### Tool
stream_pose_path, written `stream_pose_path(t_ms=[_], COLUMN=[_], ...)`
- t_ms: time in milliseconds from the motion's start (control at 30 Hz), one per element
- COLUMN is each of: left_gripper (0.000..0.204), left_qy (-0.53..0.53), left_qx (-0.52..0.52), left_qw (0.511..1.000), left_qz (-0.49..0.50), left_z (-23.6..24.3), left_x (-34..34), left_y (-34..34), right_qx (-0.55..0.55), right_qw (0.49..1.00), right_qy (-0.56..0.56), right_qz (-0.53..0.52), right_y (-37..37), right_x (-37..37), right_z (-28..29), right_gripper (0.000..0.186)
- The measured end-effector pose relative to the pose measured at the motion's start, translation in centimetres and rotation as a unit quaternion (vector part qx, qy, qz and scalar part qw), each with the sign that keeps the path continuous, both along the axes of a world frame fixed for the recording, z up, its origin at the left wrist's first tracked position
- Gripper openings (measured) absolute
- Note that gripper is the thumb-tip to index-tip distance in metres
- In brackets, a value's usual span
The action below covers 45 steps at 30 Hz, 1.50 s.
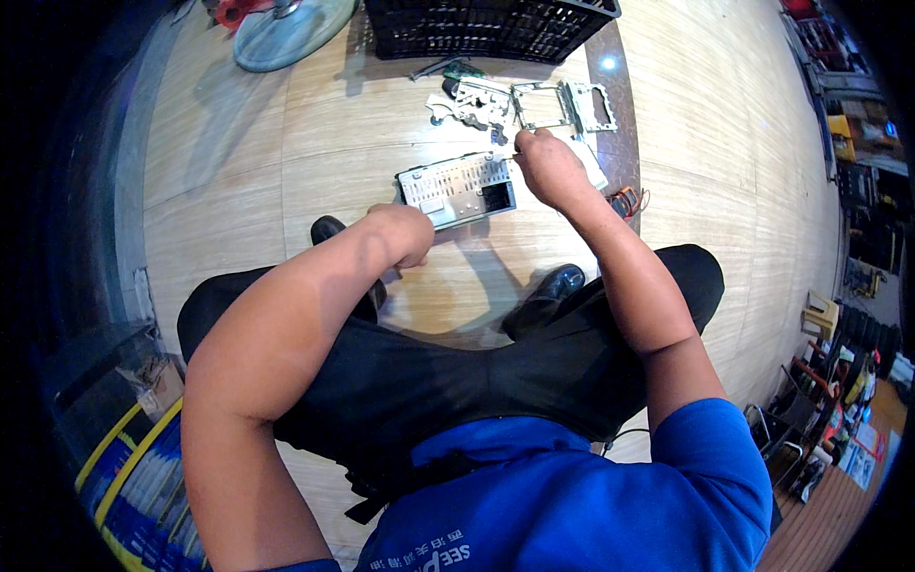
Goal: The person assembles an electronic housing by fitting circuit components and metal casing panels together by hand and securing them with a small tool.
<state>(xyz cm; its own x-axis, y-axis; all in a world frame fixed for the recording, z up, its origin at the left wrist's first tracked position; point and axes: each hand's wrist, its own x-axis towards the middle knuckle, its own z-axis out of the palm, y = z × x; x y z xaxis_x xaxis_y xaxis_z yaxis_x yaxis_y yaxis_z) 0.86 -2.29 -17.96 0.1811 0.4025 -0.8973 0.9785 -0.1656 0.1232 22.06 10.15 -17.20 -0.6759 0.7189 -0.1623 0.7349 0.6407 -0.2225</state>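
A slotted silver metal unit [448,191], boxy like a car stereo chassis, is tilted in front of me, with a dark socket at its right near corner. My left hand [405,232] is closed around its left near corner, fingertips mostly hidden. At the unit's far right corner is my right hand [553,170], its fingers curled in a pinch. Whatever it holds is too small to make out. Just beyond lie loose silver metal parts [469,103] and a metal frame [543,105]. A flat bracket with a cut-out [593,107] stands beside them.
A black plastic crate [486,33] stands at the far side, near a round pale base [291,38]. To the right lies an orange-and-black meter [624,202] with leads. My black shoes [553,286] are close to the unit. Cluttered shelves [848,381] line the far right.
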Motion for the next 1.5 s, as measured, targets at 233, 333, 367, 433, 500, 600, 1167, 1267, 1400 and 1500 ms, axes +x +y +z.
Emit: stream_pose_path(t_ms=[233,333,367,433,500,600,1167,1267,1400,1500], left_gripper=[0.031,0.032,0.031,0.031,0.048,0.058,0.067,0.072,0.066,0.066], left_qy=[-0.008,-0.023,-0.038,-0.061,-0.052,-0.040,-0.149,-0.106,-0.106,-0.133], left_qx=[0.029,0.023,0.034,0.066,0.059,0.067,0.393,0.410,0.384,0.392], left_qw=[1.000,0.999,0.999,0.996,0.997,0.997,0.879,0.866,0.884,0.889], left_qz=[0.006,0.003,0.008,0.005,0.017,0.018,0.225,0.266,0.244,0.197], left_z=[0.8,1.4,1.8,2.7,3.8,5.3,20.6,23.1,22.7,22.0], left_x=[0.1,-0.1,-0.3,-0.7,-0.8,-0.8,-6.1,-6.9,-6.1,-6.1], left_y=[0.0,0.4,0.5,1.0,1.8,2.8,1.2,0.8,0.6,0.6], right_qx=[-0.006,0.005,0.012,-0.015,-0.038,-0.044,-0.104,-0.135,-0.130,-0.162], right_qw=[1.000,1.000,1.000,0.997,0.986,0.991,0.977,0.976,0.977,0.965], right_qy=[0.004,0.009,0.013,-0.080,-0.162,-0.128,-0.078,-0.069,-0.097,-0.030], right_qz=[-0.004,0.005,0.009,0.018,0.026,0.017,-0.168,-0.156,-0.138,-0.204], right_y=[0.1,0.1,0.2,0.4,0.9,2.3,6.2,5.9,4.9,3.9], right_x=[0.2,0.3,0.3,0.5,0.9,2.1,9.3,8.6,6.9,5.5], right_z=[-0.1,-0.2,-0.2,0.0,0.3,0.7,-18.8,-22.0,-24.9,-25.7], right_gripper=[0.017,0.017,0.016,0.016,0.019,0.020,0.025,0.023,0.023,0.027])
